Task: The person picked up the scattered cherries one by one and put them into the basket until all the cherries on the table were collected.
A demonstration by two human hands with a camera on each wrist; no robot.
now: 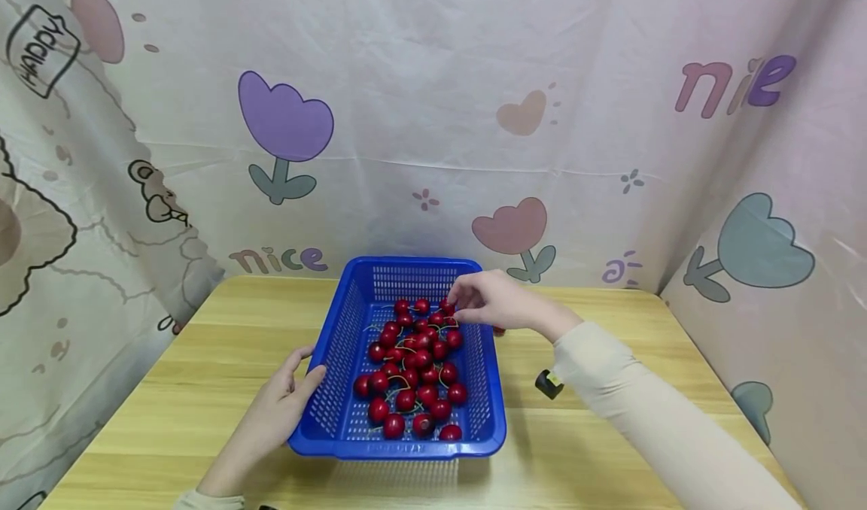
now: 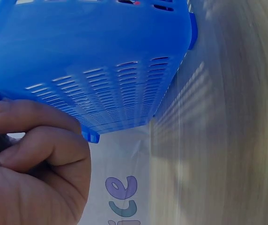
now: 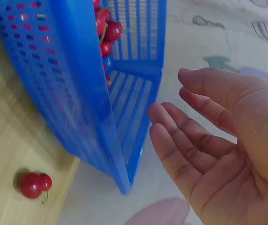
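A blue plastic basket (image 1: 396,450) with slotted walls holds many dark red cherries (image 1: 423,359), some with green stems. At its left side my left hand (image 1: 281,405) grips the rim, thumb on top. The left wrist view shows curled fingers (image 2: 45,140) at the basket's edge. My right hand (image 1: 497,299) hovers over the right rim near the far corner. In the right wrist view its fingers (image 3: 178,154) are loosely spread with nothing between them.
Cherries (image 3: 31,185) lie on the wooden table (image 1: 176,390) just outside the basket's right wall. Farther right, beside the right sleeve, is a small black object (image 1: 549,384). A printed curtain (image 1: 406,119) hangs behind the table and along both sides.
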